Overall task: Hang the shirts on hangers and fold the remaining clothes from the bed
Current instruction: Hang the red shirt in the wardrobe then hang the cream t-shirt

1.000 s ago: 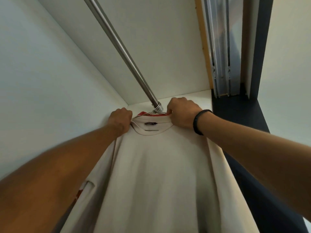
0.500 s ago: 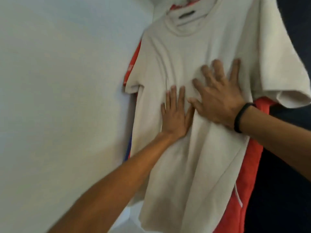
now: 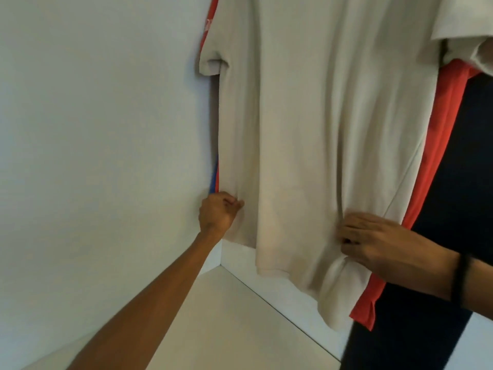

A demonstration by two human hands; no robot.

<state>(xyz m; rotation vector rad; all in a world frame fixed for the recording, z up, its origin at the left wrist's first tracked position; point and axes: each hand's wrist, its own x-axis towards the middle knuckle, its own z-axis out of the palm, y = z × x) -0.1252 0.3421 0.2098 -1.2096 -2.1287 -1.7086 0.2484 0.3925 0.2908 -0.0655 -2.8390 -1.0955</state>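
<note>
The beige shirt (image 3: 320, 129) is hanging inside the wardrobe, in front of a red shirt (image 3: 440, 156), its top running out of view. The left hand (image 3: 217, 213) is pinching its left side near the hem, and the right hand (image 3: 373, 241) is gripping a bunch of cloth at the right side, fingers curled into the folds. Judging from this, tugging down too hard is risking the collar sliding off the unseen hanger, or the red shirt behind getting dragged askew. The white wall (image 3: 106, 129) is pressing close on the left, leaving little room. The pale wardrobe floor (image 3: 226, 329) is lying below the hem. A dark panel (image 3: 466, 182) is standing at the right
</note>
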